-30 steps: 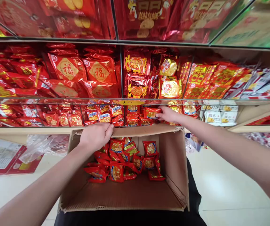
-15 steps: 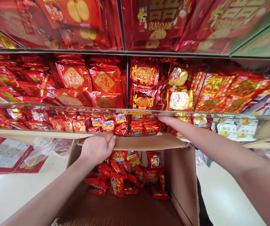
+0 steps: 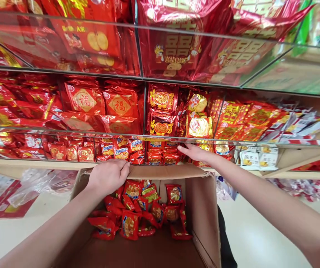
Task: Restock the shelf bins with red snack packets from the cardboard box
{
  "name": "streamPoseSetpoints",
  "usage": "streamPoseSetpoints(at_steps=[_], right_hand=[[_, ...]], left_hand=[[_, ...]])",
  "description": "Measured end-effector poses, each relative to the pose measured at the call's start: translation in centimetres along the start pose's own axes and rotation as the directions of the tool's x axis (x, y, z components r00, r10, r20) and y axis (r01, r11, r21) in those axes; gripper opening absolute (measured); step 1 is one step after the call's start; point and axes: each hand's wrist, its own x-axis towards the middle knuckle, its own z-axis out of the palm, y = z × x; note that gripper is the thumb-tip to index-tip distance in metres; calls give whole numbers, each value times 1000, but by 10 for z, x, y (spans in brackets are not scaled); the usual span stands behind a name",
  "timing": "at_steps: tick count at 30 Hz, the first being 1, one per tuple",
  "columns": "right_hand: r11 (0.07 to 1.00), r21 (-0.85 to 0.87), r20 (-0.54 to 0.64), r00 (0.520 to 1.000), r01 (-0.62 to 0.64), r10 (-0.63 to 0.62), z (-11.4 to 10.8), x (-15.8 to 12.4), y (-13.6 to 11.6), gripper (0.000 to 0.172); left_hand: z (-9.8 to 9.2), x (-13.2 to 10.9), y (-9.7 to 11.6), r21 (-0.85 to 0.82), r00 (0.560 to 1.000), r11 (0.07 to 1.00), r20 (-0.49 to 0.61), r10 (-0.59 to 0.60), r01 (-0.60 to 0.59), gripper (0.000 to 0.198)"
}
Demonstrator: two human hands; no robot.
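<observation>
A cardboard box (image 3: 204,219) stands tilted toward me against the lowest shelf, its inside facing up. In it lie several small red snack packets (image 3: 130,224), heaped toward the far end. My left hand (image 3: 109,178) is closed over the box's far edge, fingers curled around the flap. My right hand (image 3: 195,152) is at the front of the lowest shelf, palm down with fingers stretched out, and I see nothing held in it. Its fingertips are beside red packets (image 3: 172,158) stacked in a shelf compartment; whether they touch cannot be made out.
Clear dividers and a front strip (image 3: 115,134) bound the shelf compartments. Above are larger red packs (image 3: 84,98) and big double-happiness bags (image 3: 173,48). White packets (image 3: 259,158) sit to the right. A plastic bag (image 3: 44,182) and a red carton (image 3: 3,193) lie left of the box.
My right hand has drawn back a little from among the shelf packets, so its fingers now show. The view has shifted, revealing more of the upper shelf. My left hand stays on the box edge.
</observation>
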Motion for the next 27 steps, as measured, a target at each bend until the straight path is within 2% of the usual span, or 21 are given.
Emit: streamPoseSetpoints(at_steps=[2, 4, 5, 6, 8, 9, 10, 11, 12, 13, 15, 16, 19, 21, 23, 27], right_hand=[[999, 43, 112, 993, -27, 22, -24, -31, -1, 47], [994, 97, 156, 987, -48, 33, -46, -69, -6, 43], [992, 116, 104, 994, -44, 32, -53, -90, -10, 40], [993, 117, -3, 1000, -8, 8, -56, -111, -17, 36], [991, 103, -273, 960, 88, -57, -47, -153, -36, 24], [980, 125, -337, 936, 156, -106, -34, -169, -48, 18], [954, 156, -313, 929, 256, -198, -15, -182, -59, 15], [922, 181, -178, 933, 343, -312, 8, -189, -70, 14], [904, 198, -4, 922, 380, -387, 35, -191, -79, 16], [891, 207, 102, 897, 404, -431, 64, -187, -86, 17], [918, 135, 144, 909, 373, -391, 120, -167, -94, 25], [949, 46, 125, 941, 311, -314, 145, -155, -96, 31], [978, -55, 99, 975, 203, -197, 195, -122, -97, 38], [986, -96, 90, 988, 135, -126, 209, -111, -95, 36], [989, -125, 84, 994, 76, -66, 211, -107, -91, 32], [997, -80, 114, 993, 25, -16, 191, -116, -80, 28]], left_hand=[[-1, -2, 0, -1, 1000, 1000, -6, 6, -6, 50], [0, -4, 1, 5, 1000, 1000, -10, 12, -12, 51], [0, -4, 1, 10, 1000, 1000, -12, 14, -14, 51], [0, -5, 1, 12, 1000, 1000, -12, 13, -13, 51], [1, -5, 0, 0, 1000, 1000, -7, 14, -14, 52], [1, -5, 0, -10, 1000, 1000, -5, 18, -18, 53], [1, -6, 0, -22, 1000, 999, -5, 27, -27, 53], [1, -6, 0, -35, 999, 999, -8, 39, -39, 53], [1, -7, 0, -46, 999, 998, -15, 46, -47, 52], [1, -8, 1, -59, 999, 997, -22, 46, -47, 51], [1, -10, 2, -86, 999, 996, -31, 25, -28, 50], [1, -11, 2, -95, 999, 995, -33, 8, -11, 49], [1, -15, 4, -106, 999, 994, -45, -27, 22, 47], [2, -16, 5, -113, 997, 993, -59, -39, 32, 45], [2, -16, 4, -129, 996, 991, -73, -53, 43, 44], [2, -15, 0, -177, 995, 984, -94, -40, 22, 44]])
